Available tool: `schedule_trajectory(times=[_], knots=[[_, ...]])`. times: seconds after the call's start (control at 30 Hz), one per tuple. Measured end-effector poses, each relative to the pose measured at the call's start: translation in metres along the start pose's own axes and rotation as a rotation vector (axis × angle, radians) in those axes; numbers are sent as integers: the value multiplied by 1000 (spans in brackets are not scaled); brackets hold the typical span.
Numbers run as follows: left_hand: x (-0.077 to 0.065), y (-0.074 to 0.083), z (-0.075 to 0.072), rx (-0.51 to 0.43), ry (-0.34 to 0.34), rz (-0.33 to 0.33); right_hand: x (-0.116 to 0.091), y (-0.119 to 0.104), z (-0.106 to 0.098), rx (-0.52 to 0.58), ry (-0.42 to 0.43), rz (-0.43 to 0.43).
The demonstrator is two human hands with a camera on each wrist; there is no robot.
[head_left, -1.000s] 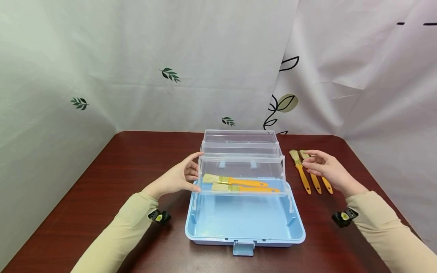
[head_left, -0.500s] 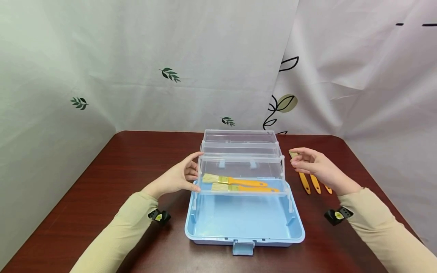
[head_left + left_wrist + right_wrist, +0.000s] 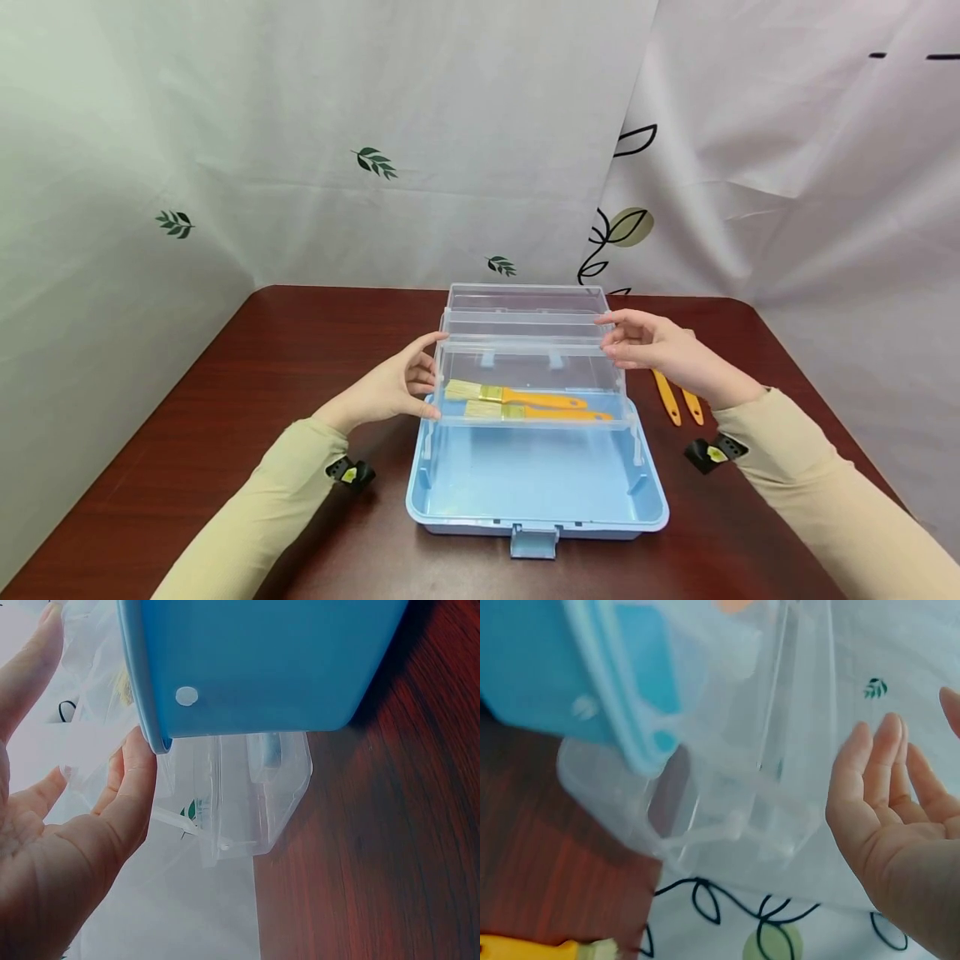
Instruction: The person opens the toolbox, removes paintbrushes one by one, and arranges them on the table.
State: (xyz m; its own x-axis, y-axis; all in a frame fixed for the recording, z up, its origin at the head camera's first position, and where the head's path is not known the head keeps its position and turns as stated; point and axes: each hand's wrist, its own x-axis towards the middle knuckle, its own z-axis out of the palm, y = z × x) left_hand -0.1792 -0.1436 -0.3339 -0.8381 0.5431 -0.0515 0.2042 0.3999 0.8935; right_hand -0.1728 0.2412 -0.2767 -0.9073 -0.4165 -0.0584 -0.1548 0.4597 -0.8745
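A light-blue toolbox (image 3: pixel 540 487) stands with its clear lid (image 3: pixel 525 298) folded back and a clear tray (image 3: pixel 517 362) raised over its rear half. Two paintbrushes with orange handles lie in the tray, the upper brush (image 3: pixel 543 402) behind the lower brush (image 3: pixel 570 415). My left hand (image 3: pixel 390 392) grips the tray's left end, forefinger at the back corner and thumb at the front corner. In the right wrist view my right hand (image 3: pixel 892 802) holds nothing, its fingers loosely bent. The head view has its fingertips overlapping the tray's right rear corner.
On the dark red-brown table (image 3: pixel 315 350), two orange brush handles (image 3: pixel 666 398) show right of the toolbox, partly hidden by my right hand. The toolbox latch (image 3: pixel 534 542) hangs down in front. A white patterned cloth (image 3: pixel 420 208) hangs behind the table.
My right hand has moved left and slightly up, from over the loose paintbrushes to the tray's right rear corner. The left hand, tray and toolbox stay in place.
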Motion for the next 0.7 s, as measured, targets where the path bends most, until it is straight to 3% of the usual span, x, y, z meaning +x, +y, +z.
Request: schedule_trajectory(times=[0.47, 0.7], knots=[[0, -1, 0, -2, 4, 3, 31, -22, 26, -99, -228, -40], [0, 0, 0, -7, 3, 6, 37, -27, 40, -206, -280, -67]])
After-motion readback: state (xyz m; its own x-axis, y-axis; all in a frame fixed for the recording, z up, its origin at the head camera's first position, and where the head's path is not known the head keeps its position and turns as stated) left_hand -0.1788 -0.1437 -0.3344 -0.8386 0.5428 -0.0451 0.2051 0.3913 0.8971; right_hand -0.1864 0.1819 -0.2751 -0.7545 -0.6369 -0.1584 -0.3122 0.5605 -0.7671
